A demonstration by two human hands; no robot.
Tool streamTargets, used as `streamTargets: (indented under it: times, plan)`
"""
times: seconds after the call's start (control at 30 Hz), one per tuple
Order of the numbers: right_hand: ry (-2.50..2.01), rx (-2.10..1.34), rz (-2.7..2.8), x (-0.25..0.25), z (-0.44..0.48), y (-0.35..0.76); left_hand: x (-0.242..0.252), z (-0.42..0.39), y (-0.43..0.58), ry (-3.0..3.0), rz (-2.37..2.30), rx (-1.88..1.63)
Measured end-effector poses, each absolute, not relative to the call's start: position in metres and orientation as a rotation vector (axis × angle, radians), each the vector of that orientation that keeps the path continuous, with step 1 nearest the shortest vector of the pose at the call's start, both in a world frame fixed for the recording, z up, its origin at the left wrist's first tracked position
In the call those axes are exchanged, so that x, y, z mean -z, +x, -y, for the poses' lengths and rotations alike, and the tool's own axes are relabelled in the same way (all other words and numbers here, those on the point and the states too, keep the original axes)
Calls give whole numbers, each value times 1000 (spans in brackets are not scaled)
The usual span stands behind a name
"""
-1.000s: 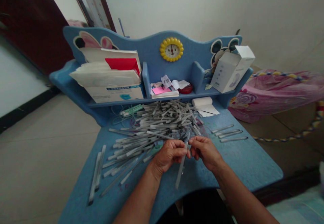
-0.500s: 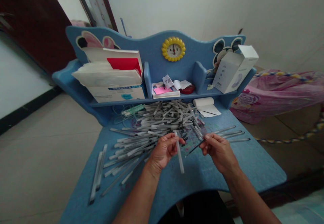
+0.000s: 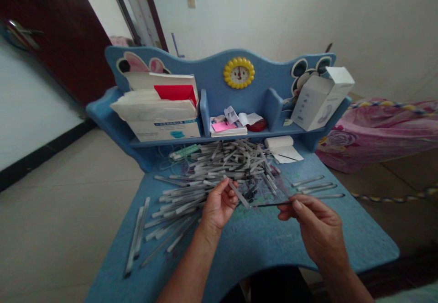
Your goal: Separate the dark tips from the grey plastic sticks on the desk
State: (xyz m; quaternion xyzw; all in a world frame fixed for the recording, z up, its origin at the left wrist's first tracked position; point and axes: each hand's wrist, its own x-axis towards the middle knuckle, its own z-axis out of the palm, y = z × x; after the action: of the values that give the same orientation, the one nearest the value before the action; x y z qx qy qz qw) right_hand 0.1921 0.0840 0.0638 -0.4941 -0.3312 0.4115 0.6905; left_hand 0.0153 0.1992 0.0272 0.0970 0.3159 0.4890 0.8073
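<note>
While left hand (image 3: 219, 205) pinches translucent tube (image 3: 240, 195), right hand (image 3: 318, 225) pinches dark refill (image 3: 272, 205).

Dim in here, flat greyish light, source not visible. Wall (image 3: 273, 15) pale, door (image 3: 68, 33) near black, small glint on its handle (image 3: 31, 32). Shadows on the desk (image 3: 369, 241) soft, faint. Camera view: wide-angle stretch, edges leaning, bottom-right corner dark and smeared. Pens (image 3: 232, 159) soft; fine print on white box (image 3: 320, 100) unreadable.
</note>
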Motion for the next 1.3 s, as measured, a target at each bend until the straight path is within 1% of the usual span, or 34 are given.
streamTargets:
  times: [0.27,0.43,0.63,0.73,0.9,1.03,1.2,1.3]
  plan:
    - [-1146,-661,979,-69,-72,187,-28,-199,16,176,-690,-1062]
    - [-1197,-451,1282,-71,-64,184,-29,-197,18,175,-672,-1056]
    - [-1083,-137,1688,-77,-69,174,-31,-193,22,175,-672,-1014]
    - [-1075,-36,1801,-77,-79,168,-34,-190,25,189,-657,-976]
    - [-1149,-37,1824,-62,-91,166,-38,-185,28,164,-649,-909]
    - [-1262,-148,1737,-46,-93,176,-39,-187,27,108,-614,-905]
    - [-1704,-289,1656,-31,-107,201,-39,-190,23,43,-583,-960]
    - [-1992,-288,1623,-25,-125,216,-39,-191,23,28,-574,-966]
